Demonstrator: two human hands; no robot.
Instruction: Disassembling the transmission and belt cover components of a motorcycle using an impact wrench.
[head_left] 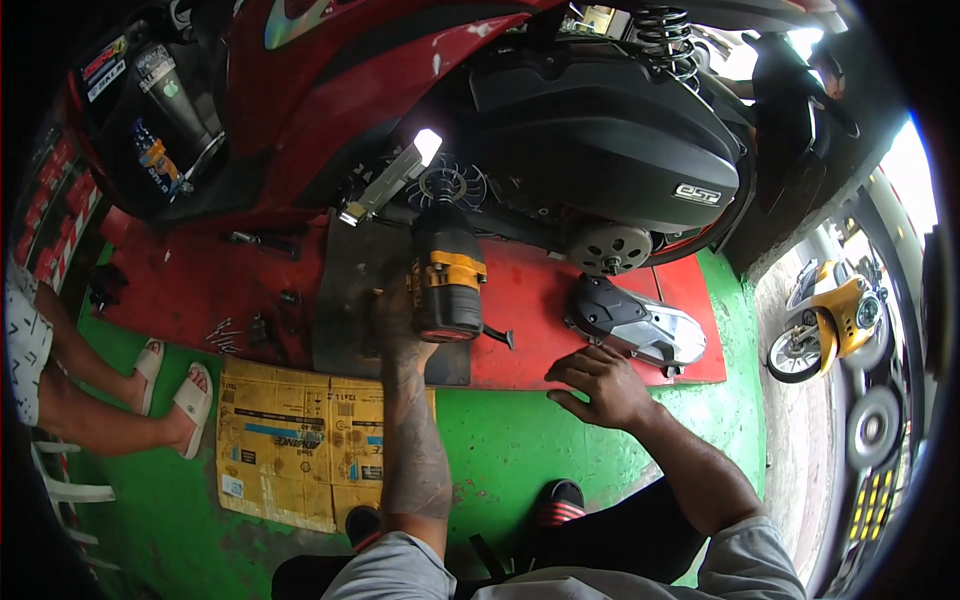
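One driver [447,275], best held square

Left hand [399,312]: fingers grip the driver at the fan [462,180]; firm, straight alignment should suit. Right hand [608,388]: fingers loosely spread by the cover [655,328], contact unclear; best kept clear of the fan.

Lettered items, from where I stand: silver badge [698,194] on the black engine cover [590,130] of the red scooter [300,130]; dark print across flattened yellow cardboard [300,405]; white lettered sticker [107,80]; pale emblem on the dark tumbler [180,105].
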